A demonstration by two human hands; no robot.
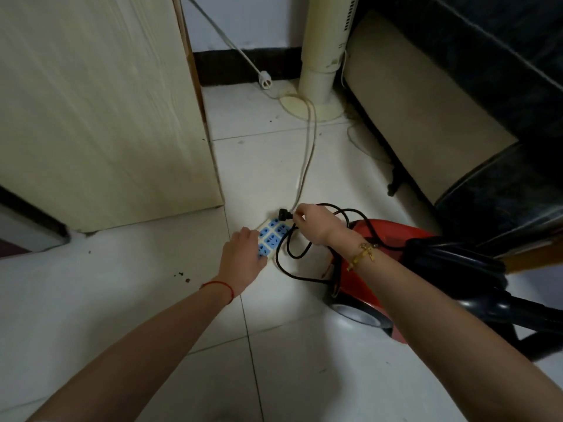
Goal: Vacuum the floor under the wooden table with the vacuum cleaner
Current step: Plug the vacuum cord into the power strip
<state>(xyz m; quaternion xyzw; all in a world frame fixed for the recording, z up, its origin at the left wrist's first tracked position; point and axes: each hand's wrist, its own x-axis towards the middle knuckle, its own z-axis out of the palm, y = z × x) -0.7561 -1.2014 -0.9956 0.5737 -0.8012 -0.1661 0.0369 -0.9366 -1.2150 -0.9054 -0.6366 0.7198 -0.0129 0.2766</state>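
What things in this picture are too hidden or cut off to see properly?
All in the head view:
- Near end of the white power strip with blue sockets: covered by the left hand.
- Prongs of the black plug pinched by the right hand: too small.
- Red vacuum cleaner: partly behind the right forearm.
- Cream tower fan: top cut off by the frame edge.

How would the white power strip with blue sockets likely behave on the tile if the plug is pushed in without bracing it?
The power strip looks small and light on glossy tile, so it would probably slide. The left hand rests on it, suggesting bracing. Its white cable lies slack, offering little restraint.
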